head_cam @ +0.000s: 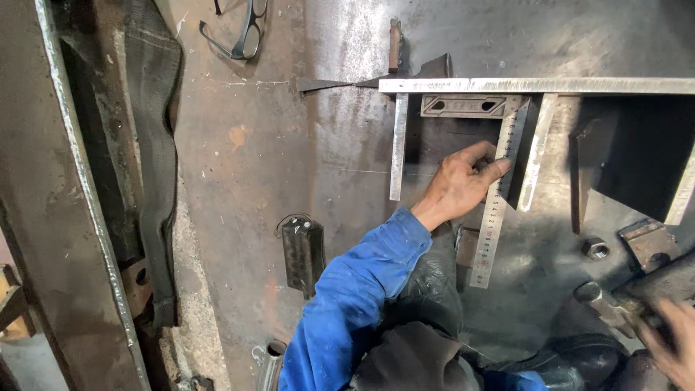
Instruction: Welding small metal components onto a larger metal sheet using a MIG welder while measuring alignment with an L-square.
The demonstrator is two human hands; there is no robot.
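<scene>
Pressing the square [499, 181] flat against the steel bar [539, 85] on the desk [275, 145], my left hand [463, 185] lies open, fingers spread on its blade. I judge this the squaring check; next calls for steady pressure. My right hand [670, 340] grasps a dark tool, blurred.

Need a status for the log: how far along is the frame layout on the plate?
Laid out: long flat bar with three flat uprights butted beneath it; no welds discernible. In hand: left hand presses the steel square beside the middle upright. Right hand grips a dark tool. Left: joints apparently unfixed.
</scene>
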